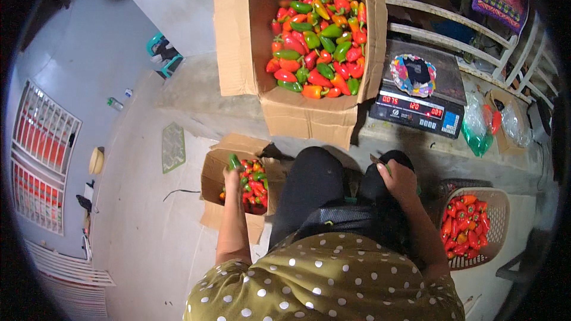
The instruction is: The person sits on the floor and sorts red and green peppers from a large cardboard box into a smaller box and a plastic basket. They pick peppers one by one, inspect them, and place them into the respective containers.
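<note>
My left hand is closed around a green pepper, held above the smaller cardboard box on the floor. Red and green peppers fill that box. Over my right knee, my right hand grips a small knife, its blade pointing up and to the left. In front of me stands a large open cardboard box on a raised ledge, holding many red, green and orange peppers.
A digital scale bearing a colourful round mat sits right of the large box. Plastic bags lie beyond it. At the lower right is a basket of red peppers. A green mat lies on the left floor.
</note>
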Available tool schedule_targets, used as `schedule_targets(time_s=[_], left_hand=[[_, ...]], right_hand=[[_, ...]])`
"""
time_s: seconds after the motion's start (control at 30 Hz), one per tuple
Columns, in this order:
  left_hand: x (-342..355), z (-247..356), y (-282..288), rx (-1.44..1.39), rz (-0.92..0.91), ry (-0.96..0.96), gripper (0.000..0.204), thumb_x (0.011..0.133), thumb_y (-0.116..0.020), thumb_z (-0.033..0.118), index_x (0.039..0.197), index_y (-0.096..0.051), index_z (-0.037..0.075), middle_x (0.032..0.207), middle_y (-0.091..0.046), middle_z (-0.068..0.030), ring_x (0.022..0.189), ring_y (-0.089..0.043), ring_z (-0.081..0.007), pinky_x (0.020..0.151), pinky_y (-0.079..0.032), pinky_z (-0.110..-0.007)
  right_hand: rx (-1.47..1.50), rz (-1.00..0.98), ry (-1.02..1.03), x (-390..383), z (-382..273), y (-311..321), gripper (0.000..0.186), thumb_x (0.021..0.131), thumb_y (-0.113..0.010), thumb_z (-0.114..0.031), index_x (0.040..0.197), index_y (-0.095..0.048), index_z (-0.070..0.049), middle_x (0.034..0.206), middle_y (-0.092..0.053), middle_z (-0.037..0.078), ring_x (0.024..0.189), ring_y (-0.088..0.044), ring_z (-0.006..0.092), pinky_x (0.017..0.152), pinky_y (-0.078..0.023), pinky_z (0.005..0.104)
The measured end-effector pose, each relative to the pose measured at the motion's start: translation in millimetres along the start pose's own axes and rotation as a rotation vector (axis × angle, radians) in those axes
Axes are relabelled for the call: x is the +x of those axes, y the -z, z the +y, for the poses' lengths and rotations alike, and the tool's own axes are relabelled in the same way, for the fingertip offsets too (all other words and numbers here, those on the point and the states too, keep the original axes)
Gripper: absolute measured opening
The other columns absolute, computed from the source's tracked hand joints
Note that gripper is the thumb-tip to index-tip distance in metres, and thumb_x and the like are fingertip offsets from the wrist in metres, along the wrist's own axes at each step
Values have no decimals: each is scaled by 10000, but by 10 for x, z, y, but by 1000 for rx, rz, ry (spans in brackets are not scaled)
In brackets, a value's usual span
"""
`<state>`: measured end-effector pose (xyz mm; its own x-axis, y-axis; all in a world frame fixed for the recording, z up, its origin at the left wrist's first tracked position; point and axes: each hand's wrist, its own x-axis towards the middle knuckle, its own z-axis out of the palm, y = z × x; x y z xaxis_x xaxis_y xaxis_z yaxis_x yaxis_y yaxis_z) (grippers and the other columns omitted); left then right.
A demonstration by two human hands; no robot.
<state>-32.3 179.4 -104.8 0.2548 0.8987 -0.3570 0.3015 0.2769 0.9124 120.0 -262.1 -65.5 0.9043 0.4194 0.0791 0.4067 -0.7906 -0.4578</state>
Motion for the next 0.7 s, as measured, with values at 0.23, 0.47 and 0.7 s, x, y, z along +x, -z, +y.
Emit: schedule_targets(time_s=[0.23, 0.47, 0.7], left_hand=[[-722, 898, -1047, 267, -128, -1192, 520, 680, -568, 41, 1190, -474, -5, 1207, -471, -202, 1134, -423, -335, 1002, -278, -406], [-757, 2034, -2563, 731, -36, -1674, 606, 682, -593, 40, 1258, -406, 36, 1345, -357, -147, 1255, -309, -363, 1005, -276, -488], [-595, 2508, -2830, 1535, -101, -1467, 368, 810, -509, 194, 1150, -510, 53, 1224, -474, -102, 1086, -470, -302, 917, -335, -458]], right_hand=[[29, 28, -20, 6, 1, -31, 416, 849, -521, -427, 681, -488, -48, 603, -525, 178, 585, -556, 378, 526, -421, 468], [7, 143, 65, -10, 52, -42, 399, 824, -567, -409, 654, -480, -59, 563, -507, 166, 515, -543, 361, 463, -413, 454], [29, 216, 60, -33, 94, -66, 386, 822, -581, -379, 650, -475, -50, 561, -497, 166, 508, -534, 358, 458, -405, 448]])
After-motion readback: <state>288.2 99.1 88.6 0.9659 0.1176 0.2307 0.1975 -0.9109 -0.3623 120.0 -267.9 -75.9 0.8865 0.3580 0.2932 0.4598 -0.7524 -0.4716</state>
